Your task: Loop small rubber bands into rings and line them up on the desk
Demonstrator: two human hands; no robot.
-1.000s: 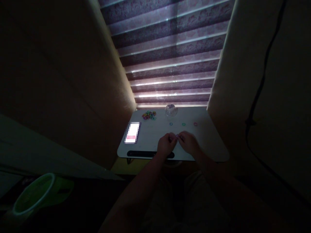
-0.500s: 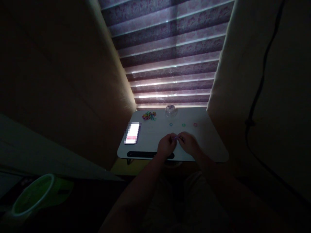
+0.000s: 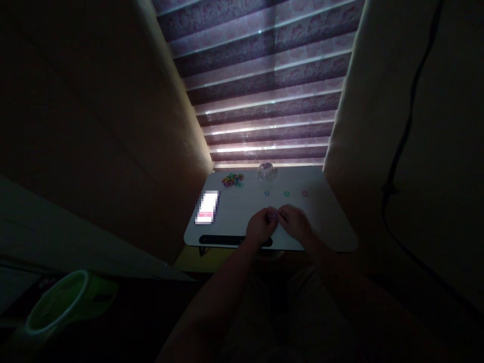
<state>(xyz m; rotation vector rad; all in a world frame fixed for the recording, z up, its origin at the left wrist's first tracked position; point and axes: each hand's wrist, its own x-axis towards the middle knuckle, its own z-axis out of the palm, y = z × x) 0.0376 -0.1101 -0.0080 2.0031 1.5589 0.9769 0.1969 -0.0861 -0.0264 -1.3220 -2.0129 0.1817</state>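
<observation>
Head view: the left hand (image 3: 261, 225) and right hand (image 3: 295, 222) are meeting at the fingertips, both clamping a small purple item (image 3: 275, 215) above the white rectangular table (image 3: 230, 217). From it, a thin blue ring (image 3: 266, 195) is lying between 11 and 12 o'clock, a thin green ring (image 3: 286, 195) at 1, a thin red ring (image 3: 305, 195) at 2. At 9 o'clock, a dark-edged phone (image 3: 207, 207) is showing a lit screen, pixelated beyond reading.

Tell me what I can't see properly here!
All in the head view:
Purple thing: mostly hidden by the fingers of the left hand and right hand.
Phone screen: blurred into big squares.
Colourful pile: pieces too small and overlapping to count.
Black slot: partly covered by the left wrist.
</observation>
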